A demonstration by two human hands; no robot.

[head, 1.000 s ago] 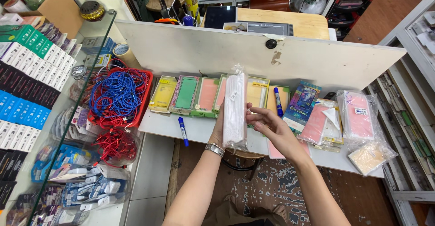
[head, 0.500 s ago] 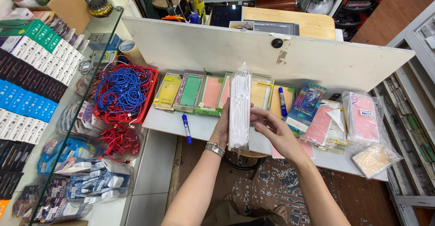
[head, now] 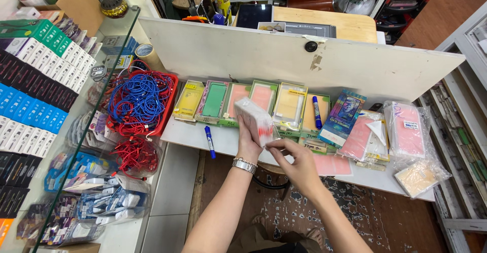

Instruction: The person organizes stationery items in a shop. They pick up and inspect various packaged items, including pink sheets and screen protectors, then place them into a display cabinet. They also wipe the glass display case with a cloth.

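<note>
My left hand (head: 248, 140), with a metal watch at the wrist, grips a clear plastic pack of white phone cases (head: 253, 119) with red trim. The pack lies tilted over the white table (head: 187, 134). My right hand (head: 294, 161) pinches the pack's lower right end with its fingertips. Just behind the pack stands a row of boxed phone cases (head: 238, 101) in yellow, green and pink.
A blue marker (head: 209, 140) lies on the table left of my hands; another (head: 315, 112) rests on the boxes. A red basket of blue cables (head: 136, 102) sits at left, bagged pink cases (head: 408, 129) at right. A white partition board (head: 284, 55) stands behind; a glass counter (head: 61, 146) at left.
The pack has tipped from upright to lying slanted and lower in my left hand. My right hand has dropped to its lower end.
</note>
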